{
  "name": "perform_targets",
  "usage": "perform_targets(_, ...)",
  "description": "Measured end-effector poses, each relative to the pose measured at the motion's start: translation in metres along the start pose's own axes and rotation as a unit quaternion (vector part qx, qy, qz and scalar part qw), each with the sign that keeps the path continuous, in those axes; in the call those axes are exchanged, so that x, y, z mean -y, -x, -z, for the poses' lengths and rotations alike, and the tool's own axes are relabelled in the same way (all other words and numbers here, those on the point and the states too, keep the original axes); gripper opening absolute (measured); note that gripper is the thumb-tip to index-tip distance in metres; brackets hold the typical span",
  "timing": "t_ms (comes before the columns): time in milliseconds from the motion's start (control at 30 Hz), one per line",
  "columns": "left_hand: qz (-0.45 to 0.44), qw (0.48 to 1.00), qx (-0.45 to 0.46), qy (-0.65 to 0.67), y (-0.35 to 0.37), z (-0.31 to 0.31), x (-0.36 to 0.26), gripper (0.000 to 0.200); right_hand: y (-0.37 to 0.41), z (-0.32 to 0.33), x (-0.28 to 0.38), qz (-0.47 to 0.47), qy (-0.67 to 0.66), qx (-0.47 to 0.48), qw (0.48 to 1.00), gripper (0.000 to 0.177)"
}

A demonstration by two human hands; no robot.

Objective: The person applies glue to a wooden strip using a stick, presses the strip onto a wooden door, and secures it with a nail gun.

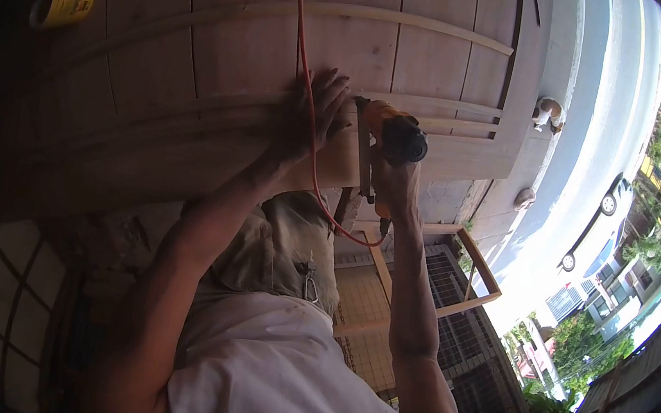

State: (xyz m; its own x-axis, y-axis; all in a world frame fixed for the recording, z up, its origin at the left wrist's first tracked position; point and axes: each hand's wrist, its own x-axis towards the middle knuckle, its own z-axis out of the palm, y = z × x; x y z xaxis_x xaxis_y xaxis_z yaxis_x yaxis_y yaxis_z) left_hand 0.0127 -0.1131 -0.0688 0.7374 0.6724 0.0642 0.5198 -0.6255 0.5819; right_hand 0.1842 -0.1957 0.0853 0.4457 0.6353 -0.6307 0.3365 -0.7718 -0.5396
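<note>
My right hand (pixel 393 183) is wrapped round the handle of an orange and black air nail gun (pixel 393 132). The gun's nose meets a wooden strip on the large wooden panel (pixel 225 57). My left hand (pixel 317 110) lies with fingers stretched out over the wood, just left of the nose. A red air hose (pixel 312 134) crosses in front of my left hand and curves down to the gun's handle end. Thin wooden strips (pixel 354 13) run along the panel. Shadow hides the exact contact under my left palm.
A yellow can (pixel 69 6) stands on the panel at the far left. Below my right arm are a wooden frame (pixel 477 257) and a wire mesh grille (pixel 367 314). Outside on the right are a dog (pixel 549 114), a road and a parked car (pixel 596 227).
</note>
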Motion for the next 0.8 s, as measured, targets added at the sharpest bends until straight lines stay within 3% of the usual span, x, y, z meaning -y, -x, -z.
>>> perform_targets(33, -0.001, 1.000, 0.008, -0.002, 0.001, 0.002, -0.002, 0.074, -0.002, -0.002, -0.003, 0.032, 0.014, -0.010, 0.999, 0.031)
perform_targets(133, -0.002, 1.000, 0.002, 0.016, 0.001, -0.001, -0.001, 0.074, 0.002, 0.003, 0.023, -0.041, 0.070, -0.006, 0.997, 0.028)
perform_targets(233, 0.002, 0.999, -0.019, 0.048, 0.000, -0.002, 0.000, 0.078, -0.005, 0.004, -0.015, -0.019, 0.004, 0.001, 1.000, 0.028)
perform_targets(333, 0.004, 1.000, -0.001, 0.022, 0.000, -0.005, 0.000, 0.080, 0.034, 0.026, 0.004, -0.133, -0.149, -0.030, 0.979, 0.025)
perform_targets(433, -0.006, 1.000, -0.010, -0.003, -0.002, -0.003, -0.003, 0.082, 0.067, 0.038, -0.020, -0.110, -0.232, -0.093, 0.962, 0.027)
perform_targets(533, -0.013, 0.996, -0.084, 0.006, -0.002, 0.002, -0.009, 0.073, 0.087, 0.040, -0.056, -0.119, -0.351, -0.140, 0.918, 0.020)
perform_targets(633, 0.114, 0.989, -0.085, 0.025, 0.002, 0.002, -0.018, 0.053, 0.098, 0.040, -0.091, -0.129, -0.384, -0.157, 0.901, 0.020)
perform_targets(800, 0.202, 0.971, -0.053, -0.116, -0.016, 0.004, -0.066, 0.049, 0.111, 0.064, -0.132, -0.127, -0.391, -0.149, 0.899, 0.021)
